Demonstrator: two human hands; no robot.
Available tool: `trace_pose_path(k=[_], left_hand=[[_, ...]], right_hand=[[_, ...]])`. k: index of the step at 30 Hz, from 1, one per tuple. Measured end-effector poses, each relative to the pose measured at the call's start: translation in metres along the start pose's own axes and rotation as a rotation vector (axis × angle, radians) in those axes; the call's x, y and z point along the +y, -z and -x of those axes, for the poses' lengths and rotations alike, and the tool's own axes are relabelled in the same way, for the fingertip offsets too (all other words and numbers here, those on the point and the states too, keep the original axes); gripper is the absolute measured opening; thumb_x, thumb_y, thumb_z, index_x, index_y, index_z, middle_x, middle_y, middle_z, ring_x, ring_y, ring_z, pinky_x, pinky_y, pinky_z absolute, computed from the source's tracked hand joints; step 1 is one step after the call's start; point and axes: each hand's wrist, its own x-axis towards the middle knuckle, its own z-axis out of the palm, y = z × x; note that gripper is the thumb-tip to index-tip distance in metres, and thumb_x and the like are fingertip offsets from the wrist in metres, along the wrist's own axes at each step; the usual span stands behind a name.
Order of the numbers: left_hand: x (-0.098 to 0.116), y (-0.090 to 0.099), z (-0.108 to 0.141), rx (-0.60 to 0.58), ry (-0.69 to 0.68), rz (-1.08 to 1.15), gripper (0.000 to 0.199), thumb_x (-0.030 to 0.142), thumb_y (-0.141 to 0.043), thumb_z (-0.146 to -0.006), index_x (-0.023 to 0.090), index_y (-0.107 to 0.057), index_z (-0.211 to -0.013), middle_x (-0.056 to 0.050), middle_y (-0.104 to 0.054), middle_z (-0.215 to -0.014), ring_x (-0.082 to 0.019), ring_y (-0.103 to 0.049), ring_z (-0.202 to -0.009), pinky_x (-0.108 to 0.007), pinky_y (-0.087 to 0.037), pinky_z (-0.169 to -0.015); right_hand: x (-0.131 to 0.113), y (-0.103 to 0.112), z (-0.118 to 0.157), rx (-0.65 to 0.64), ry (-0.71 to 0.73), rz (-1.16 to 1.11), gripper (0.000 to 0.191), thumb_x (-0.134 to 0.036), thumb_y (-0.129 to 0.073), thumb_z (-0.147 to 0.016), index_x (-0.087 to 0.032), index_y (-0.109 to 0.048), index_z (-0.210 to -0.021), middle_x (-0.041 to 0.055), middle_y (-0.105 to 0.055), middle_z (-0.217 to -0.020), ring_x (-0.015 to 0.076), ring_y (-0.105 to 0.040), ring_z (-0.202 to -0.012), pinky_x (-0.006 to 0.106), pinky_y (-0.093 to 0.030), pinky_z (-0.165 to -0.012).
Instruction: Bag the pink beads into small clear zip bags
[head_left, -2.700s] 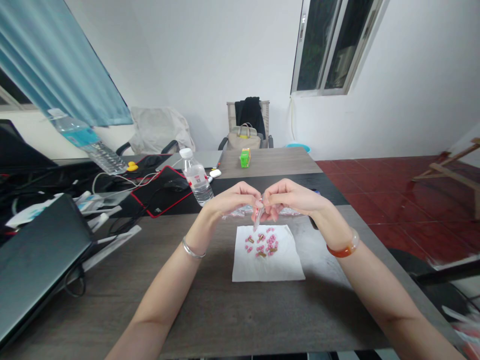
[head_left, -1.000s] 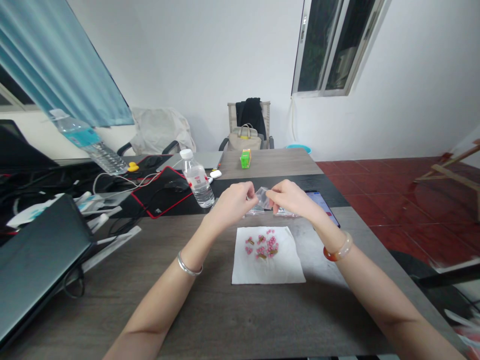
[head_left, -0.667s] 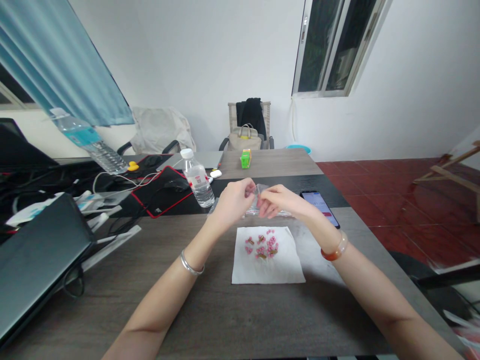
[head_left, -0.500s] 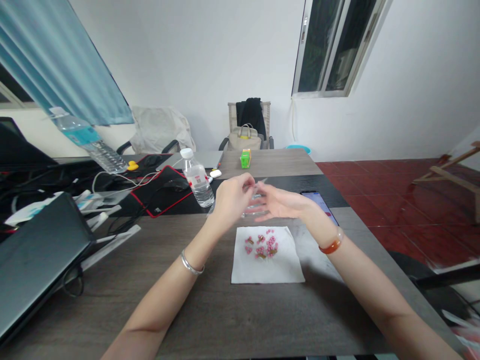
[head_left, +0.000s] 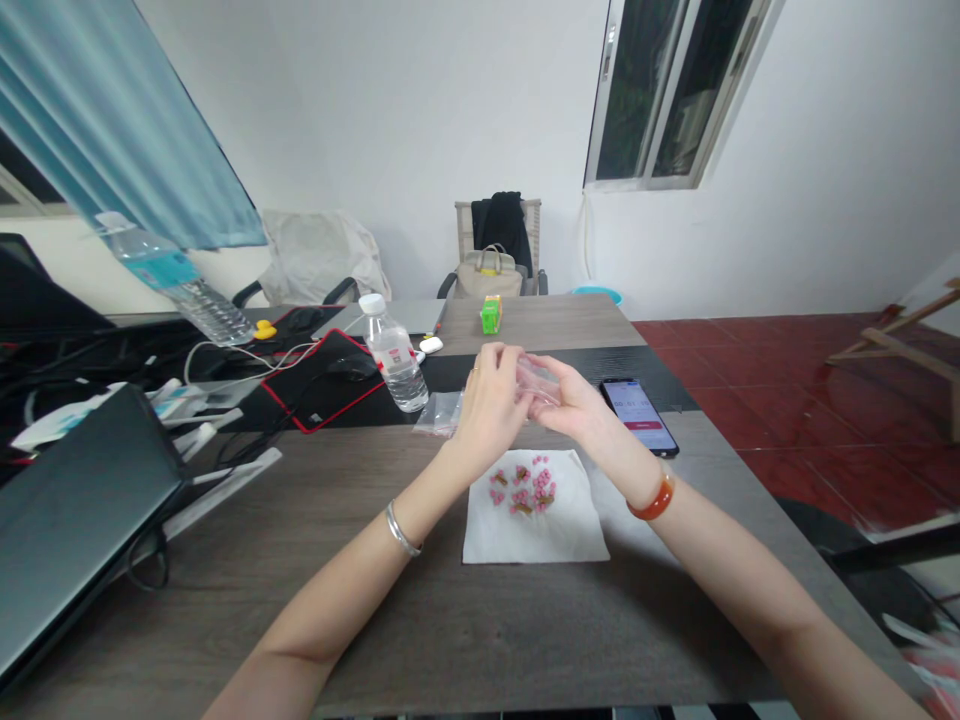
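Note:
Above the far edge of a white paper sheet (head_left: 536,540), my left hand (head_left: 489,400) and my right hand (head_left: 576,402) meet at a clear plastic bag (head_left: 537,382). My right hand supports the bag from its right side, fingers curled round it. The fingers of my left hand are closed at its left side, their tips partly hidden. Small pink beads (head_left: 541,490) with a few brownish-gold pieces lie loose on the sheet. Another clear plastic bag (head_left: 436,414) lies on the table just left of my left hand.
A water bottle (head_left: 397,360) stands left of the bags. To the right lies a lit phone (head_left: 639,418). Farther back is a small green box (head_left: 491,315). A dark laptop (head_left: 90,520), cables and a mouse pad (head_left: 322,385) crowd the left side.
My hands have drawn together round the clear bag, with the right hand's spread fingers now curled. My left hand has shifted slightly right, uncovering more of the bag on the table.

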Motion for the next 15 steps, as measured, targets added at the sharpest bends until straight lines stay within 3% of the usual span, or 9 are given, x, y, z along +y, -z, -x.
trace_pose_path(k=[3, 6, 9, 11, 12, 15], left_hand=[[-0.001, -0.010, -0.001, 0.079, 0.127, 0.239, 0.063, 0.005, -0.067, -0.062, 0.015, -0.046, -0.121, -0.014, -0.044, -0.124, -0.030, -0.047, -0.119, -0.045, -0.039, -0.101], [0.002, -0.020, -0.003, 0.075, 0.328, 0.662, 0.073, 0.004, -0.069, -0.054, 0.019, -0.045, -0.121, -0.012, -0.042, -0.131, -0.030, -0.042, -0.127, -0.044, -0.036, -0.106], [0.007, -0.026, -0.002, 0.185, 0.651, 1.234, 0.050, 0.011, -0.063, -0.063, 0.021, -0.051, -0.110, -0.008, -0.049, -0.127, -0.023, -0.045, -0.127, -0.034, -0.039, -0.103], [0.009, -0.028, -0.001, 0.236, 0.876, 1.566, 0.019, 0.021, -0.054, -0.076, 0.018, -0.055, -0.094, -0.008, -0.058, -0.107, -0.019, -0.057, -0.109, -0.027, -0.046, -0.091], [0.009, -0.029, 0.000, 0.215, 0.995, 1.675, 0.012, 0.026, -0.049, -0.082, 0.017, -0.055, -0.086, -0.007, -0.059, -0.094, -0.017, -0.061, -0.094, -0.026, -0.049, -0.082], [0.004, -0.035, 0.004, 0.073, 1.259, 1.761, 0.027, 0.028, -0.036, -0.090, 0.017, -0.048, -0.069, -0.004, -0.053, -0.068, -0.014, -0.056, -0.061, -0.024, -0.049, -0.062]], right_hand=[[0.004, -0.001, 0.001, 0.136, 0.071, -0.111, 0.011, -0.012, -0.052, -0.085, -0.016, -0.060, -0.078, 0.0016, -0.065, -0.062, 0.0127, -0.064, -0.060, 0.020, -0.052, -0.052], [0.004, 0.003, -0.001, 0.188, 0.159, -0.173, 0.013, -0.011, -0.054, -0.081, -0.017, -0.058, -0.071, -0.0008, -0.062, -0.056, 0.0116, -0.062, -0.054, 0.022, -0.054, -0.056], [0.005, 0.006, -0.003, 0.183, 0.222, -0.196, 0.010, -0.013, -0.057, -0.078, -0.018, -0.057, -0.070, -0.0025, -0.060, -0.054, 0.0116, -0.061, -0.053, 0.023, -0.054, -0.056], [0.010, 0.008, -0.005, 0.174, 0.263, -0.154, 0.006, -0.016, -0.061, -0.075, -0.019, -0.057, -0.070, -0.0028, -0.061, -0.055, 0.0119, -0.061, -0.053, 0.023, -0.052, -0.054], [0.014, 0.008, -0.006, 0.165, 0.286, -0.114, 0.006, -0.017, -0.063, -0.073, -0.019, -0.057, -0.070, -0.0029, -0.061, -0.056, 0.0119, -0.060, -0.053, 0.023, -0.051, -0.053], [0.033, 0.009, -0.012, 0.130, 0.367, 0.026, 0.010, -0.022, -0.067, -0.069, -0.020, -0.057, -0.070, -0.0041, -0.059, -0.056, 0.0116, -0.056, -0.049, 0.023, -0.045, -0.048]])
